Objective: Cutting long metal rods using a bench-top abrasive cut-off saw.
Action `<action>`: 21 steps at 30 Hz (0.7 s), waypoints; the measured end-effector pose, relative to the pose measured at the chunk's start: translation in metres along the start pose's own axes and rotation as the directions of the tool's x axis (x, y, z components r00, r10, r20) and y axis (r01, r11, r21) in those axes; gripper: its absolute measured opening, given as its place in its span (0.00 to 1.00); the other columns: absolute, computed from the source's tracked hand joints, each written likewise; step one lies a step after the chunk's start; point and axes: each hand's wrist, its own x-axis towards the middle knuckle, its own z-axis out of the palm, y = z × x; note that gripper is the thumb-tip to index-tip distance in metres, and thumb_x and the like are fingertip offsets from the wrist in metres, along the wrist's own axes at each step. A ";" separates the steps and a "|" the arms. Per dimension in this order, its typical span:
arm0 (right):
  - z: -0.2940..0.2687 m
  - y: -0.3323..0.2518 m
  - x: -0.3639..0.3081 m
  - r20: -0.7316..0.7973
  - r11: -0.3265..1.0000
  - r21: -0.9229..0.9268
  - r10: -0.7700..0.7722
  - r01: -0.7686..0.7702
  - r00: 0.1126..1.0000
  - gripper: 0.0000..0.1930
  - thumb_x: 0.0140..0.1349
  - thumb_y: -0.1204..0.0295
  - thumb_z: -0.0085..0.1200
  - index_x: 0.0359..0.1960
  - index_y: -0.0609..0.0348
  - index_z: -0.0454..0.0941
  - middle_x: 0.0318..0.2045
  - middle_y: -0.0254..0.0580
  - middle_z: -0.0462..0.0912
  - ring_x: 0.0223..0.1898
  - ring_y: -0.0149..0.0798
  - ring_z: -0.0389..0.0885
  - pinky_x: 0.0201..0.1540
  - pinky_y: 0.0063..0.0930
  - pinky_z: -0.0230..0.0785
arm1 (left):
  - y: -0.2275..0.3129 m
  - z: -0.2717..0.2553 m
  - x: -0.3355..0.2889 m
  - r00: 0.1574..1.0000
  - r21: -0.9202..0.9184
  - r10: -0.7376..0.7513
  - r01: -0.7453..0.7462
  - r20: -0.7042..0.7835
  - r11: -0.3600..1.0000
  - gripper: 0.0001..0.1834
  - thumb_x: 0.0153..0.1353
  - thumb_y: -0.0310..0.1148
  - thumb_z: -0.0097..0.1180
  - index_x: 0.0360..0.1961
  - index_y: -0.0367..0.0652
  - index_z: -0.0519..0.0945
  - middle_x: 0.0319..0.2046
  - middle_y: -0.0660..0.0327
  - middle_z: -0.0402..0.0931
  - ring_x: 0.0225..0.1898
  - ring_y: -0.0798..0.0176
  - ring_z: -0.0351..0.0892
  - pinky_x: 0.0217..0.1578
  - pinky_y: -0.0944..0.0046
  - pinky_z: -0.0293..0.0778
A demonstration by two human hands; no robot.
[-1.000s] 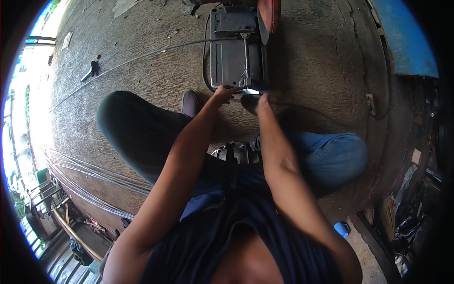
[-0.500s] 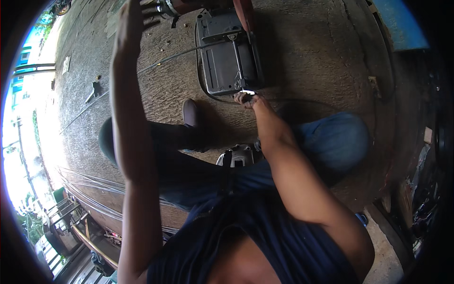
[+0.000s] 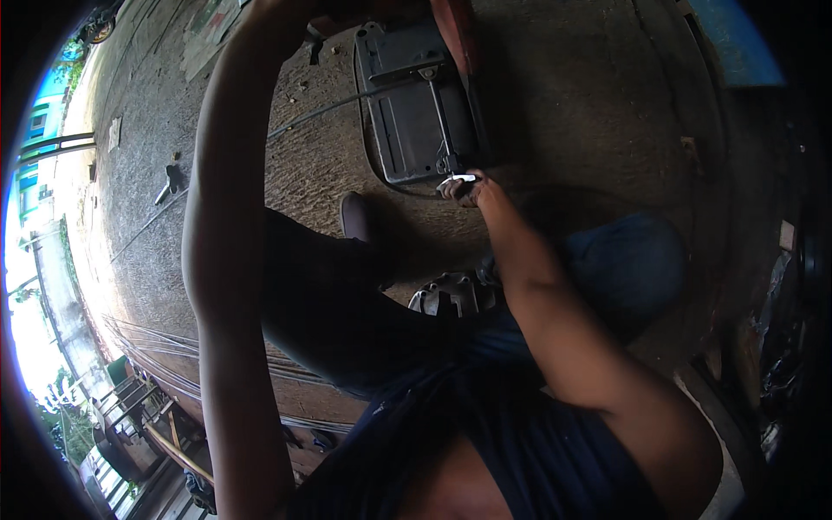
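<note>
Two bare arms came up from the lower edge of the head view. The right hand [image 3: 464, 188] sat at about one o'clock from the picture's middle, its fingers curled tight around a small bright metal tool [image 3: 456, 179], whose pale tip pointed toward nine o'clock. The tool's tip touched the near edge of a dark grey metal case [image 3: 416, 113] that lay flat on the rough concrete floor [image 3: 589, 113] at twelve o'clock. A thin dark cable [image 3: 329, 108] ran from the case toward nine o'clock across the floor. The left forearm rose along the left side to about eleven o'clock, where the left hand [image 3: 286, 9] met the top rim; how far its fingers were open I could not tell, nor whether they held anything. A reddish upright part [image 3: 455, 30] stood against the case's far side at twelve o'clock. Just below the right forearm, near the centre, a round grey cast metal cover [image 3: 451, 296] rested by the person's knees. A blue panel [image 3: 737, 43] lay at two o'clock, well apart from the case.
</note>
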 end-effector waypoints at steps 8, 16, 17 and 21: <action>-0.006 0.003 0.026 0.144 0.998 0.008 0.054 -0.056 0.988 0.15 0.49 0.68 0.41 0.32 0.71 0.63 0.22 0.42 0.66 0.16 0.30 0.64 0.16 0.21 0.60 | -0.009 -0.013 0.004 0.992 0.019 0.124 -0.123 -0.034 0.992 0.17 0.65 0.45 0.44 0.39 0.43 0.75 0.29 0.62 0.73 0.27 0.68 0.71 0.27 0.70 0.69; -0.028 -0.045 -0.013 0.015 0.607 -0.693 -0.527 0.388 0.850 0.26 0.57 0.55 0.44 0.39 0.72 0.73 0.26 0.53 0.77 0.22 0.41 0.74 0.26 0.31 0.71 | -0.014 0.010 0.007 0.915 0.100 0.378 -0.367 -0.141 0.925 0.20 0.66 0.49 0.43 0.37 0.41 0.74 0.27 0.62 0.71 0.24 0.71 0.67 0.24 0.71 0.65; -0.011 -0.024 -0.012 0.013 0.605 -0.711 -0.497 0.357 0.868 0.26 0.57 0.55 0.44 0.39 0.72 0.73 0.26 0.53 0.77 0.22 0.41 0.74 0.26 0.31 0.71 | -0.020 0.001 0.001 0.912 0.131 0.375 -0.356 -0.169 0.925 0.20 0.66 0.49 0.43 0.37 0.41 0.74 0.27 0.62 0.71 0.24 0.71 0.67 0.24 0.71 0.65; 0.046 0.035 -0.057 0.098 0.189 -0.955 -0.525 0.229 0.845 0.21 0.57 0.54 0.47 0.32 0.61 0.80 0.20 0.42 0.78 0.21 0.36 0.75 0.23 0.29 0.69 | -0.044 -0.010 -0.009 0.922 0.070 0.330 -0.323 -0.204 0.944 0.24 0.65 0.52 0.43 0.42 0.40 0.73 0.30 0.62 0.72 0.28 0.69 0.69 0.25 0.68 0.66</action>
